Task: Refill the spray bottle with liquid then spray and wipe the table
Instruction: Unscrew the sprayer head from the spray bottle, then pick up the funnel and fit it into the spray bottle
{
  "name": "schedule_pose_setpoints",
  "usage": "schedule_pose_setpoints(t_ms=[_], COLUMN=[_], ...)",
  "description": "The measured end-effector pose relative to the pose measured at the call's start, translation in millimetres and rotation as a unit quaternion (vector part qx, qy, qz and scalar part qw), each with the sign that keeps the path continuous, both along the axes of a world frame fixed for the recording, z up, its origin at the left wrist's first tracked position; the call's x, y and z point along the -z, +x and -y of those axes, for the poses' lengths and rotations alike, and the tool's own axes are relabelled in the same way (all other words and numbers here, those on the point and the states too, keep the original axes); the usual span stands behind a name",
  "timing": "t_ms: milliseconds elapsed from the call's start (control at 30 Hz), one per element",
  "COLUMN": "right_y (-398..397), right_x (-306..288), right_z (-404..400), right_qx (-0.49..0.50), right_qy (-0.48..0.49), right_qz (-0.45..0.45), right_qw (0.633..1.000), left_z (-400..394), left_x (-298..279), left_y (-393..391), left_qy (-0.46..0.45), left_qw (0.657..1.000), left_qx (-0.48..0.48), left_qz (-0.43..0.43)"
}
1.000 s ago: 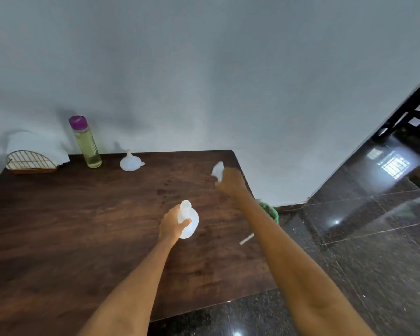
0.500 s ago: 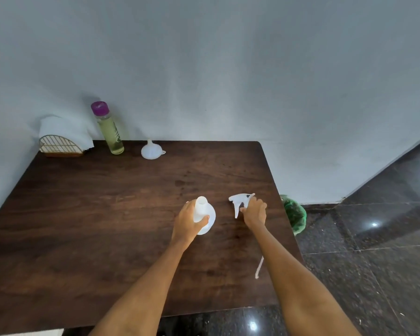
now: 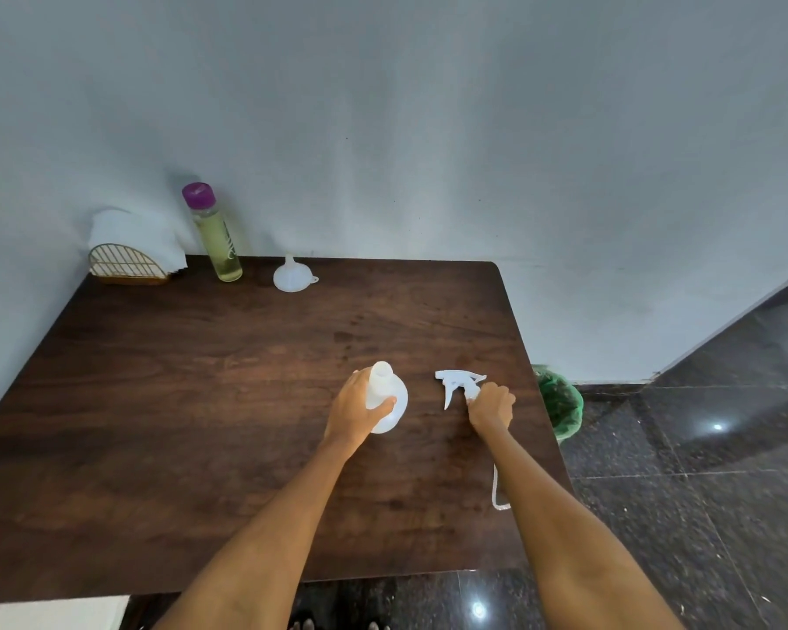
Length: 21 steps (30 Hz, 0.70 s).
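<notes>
A white spray bottle body stands open-necked on the dark wooden table; my left hand grips its side. To its right, my right hand holds the white trigger spray head low over the table, its dip tube trailing back toward me beside my forearm. At the table's far edge stand a clear bottle of yellow liquid with a purple cap and a white funnel turned mouth down. White napkins sit in a gold wire holder at the far left corner.
The table is pushed against a grey wall. A green-lined bin stands on the dark glossy tiled floor just past the table's right edge. The table's near edge runs under my forearms.
My right hand has brought the spray head back from the far right down beside the bottle, near the tabletop. The view has swung left. My left hand keeps its grip.
</notes>
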State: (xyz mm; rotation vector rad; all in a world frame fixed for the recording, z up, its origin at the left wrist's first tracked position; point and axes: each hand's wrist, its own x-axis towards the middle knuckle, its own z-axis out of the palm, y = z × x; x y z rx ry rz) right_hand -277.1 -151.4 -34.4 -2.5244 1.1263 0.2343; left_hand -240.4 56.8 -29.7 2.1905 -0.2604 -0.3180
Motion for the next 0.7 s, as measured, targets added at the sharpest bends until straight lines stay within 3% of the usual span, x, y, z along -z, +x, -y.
schedule_pose_setpoints(t_ms=[167,467,700], right_y=[16,64,92], right_x=[-38,-120,-133], right_z=[-22,-97,-169], right_qx=[-0.045,-0.190,-0.290], right_qy=[-0.051,-0.007,0.025], right_qz=[0.046,0.278,0.299], right_qw=[0.997,0.942,0.909], left_z=[-5,-46,-106], left_x=[-4,-34,-51], left_y=[0,11,27], left_qy=[0.013,0.105,0.151], left_qw=[1.000,0.994,0.988], left_qx=[0.011,0.023,-0.018], left_qz=[-0.008,-0.026,0.020])
